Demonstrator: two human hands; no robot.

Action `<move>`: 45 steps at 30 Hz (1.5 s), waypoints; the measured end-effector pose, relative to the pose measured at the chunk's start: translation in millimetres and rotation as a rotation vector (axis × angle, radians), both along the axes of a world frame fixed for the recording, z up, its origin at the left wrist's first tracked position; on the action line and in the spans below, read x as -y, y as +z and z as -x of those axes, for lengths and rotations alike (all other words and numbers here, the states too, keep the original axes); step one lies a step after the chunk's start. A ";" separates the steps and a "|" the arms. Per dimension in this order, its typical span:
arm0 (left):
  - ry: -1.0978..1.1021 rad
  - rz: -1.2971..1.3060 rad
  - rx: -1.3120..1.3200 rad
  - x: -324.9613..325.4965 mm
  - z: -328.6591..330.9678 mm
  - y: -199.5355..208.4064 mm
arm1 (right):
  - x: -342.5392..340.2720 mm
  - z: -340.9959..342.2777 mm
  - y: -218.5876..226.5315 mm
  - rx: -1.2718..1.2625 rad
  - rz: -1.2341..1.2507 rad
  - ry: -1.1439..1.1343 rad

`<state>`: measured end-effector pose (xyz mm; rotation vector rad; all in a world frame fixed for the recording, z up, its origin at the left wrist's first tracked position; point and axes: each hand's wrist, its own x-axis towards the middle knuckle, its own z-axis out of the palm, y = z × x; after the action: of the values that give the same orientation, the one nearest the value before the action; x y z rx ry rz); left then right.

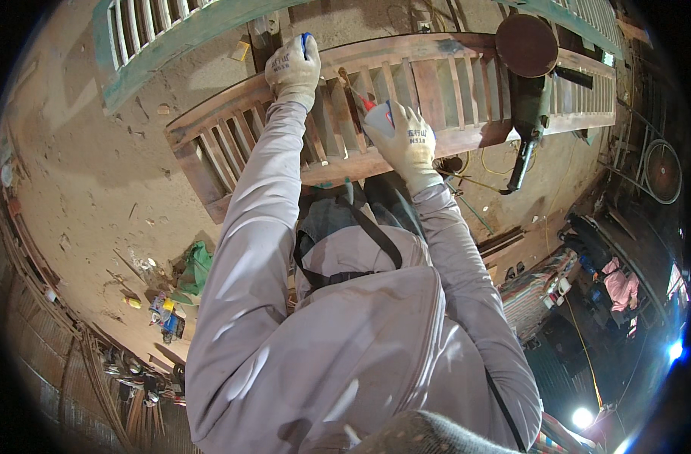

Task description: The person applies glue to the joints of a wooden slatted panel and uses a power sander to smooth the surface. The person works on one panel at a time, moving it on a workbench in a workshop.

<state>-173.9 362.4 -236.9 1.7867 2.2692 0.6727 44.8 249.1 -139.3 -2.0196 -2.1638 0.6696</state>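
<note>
A long louvered wooden panel [428, 76], like a shutter with bare brown slats, lies across in front of me. In my right hand [415, 147], in a white work glove, is a white squeeze bottle [380, 118] with a red-based thin nozzle. The nozzle points up and left towards the panel's far rail, close to the slats; whether it touches is unclear. My left hand [292, 69], gloved too, is at the far rail, its fingers curled. A bit of blue shows at its fingertips, and what it grips, if anything, is hidden.
A power sander [528, 113] with a round brown disc [525, 45] rests on the panel's right part. Green-painted slatted panels [145, 64] lie beyond. Left on the dirt floor is a green cloth [196, 268]. A cable [474, 181] runs near the sander. A wheel [663, 172] stands far right.
</note>
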 end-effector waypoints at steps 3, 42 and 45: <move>-0.002 0.012 0.006 0.0 -0.2 0.9 | 8.9 -5.7 4.0 0.000 0.027 0.003; -0.003 0.109 0.059 -1.6 3.3 2.4 | -69.3 37.4 -7.5 -0.277 -0.024 0.035; -0.008 0.145 0.077 -1.9 4.2 0.7 | -39.2 23.9 -6.8 -0.332 0.001 0.003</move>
<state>-178.1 364.3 -236.2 1.6736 2.1992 0.5499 20.9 288.3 -146.1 -1.7559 -1.9731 0.9308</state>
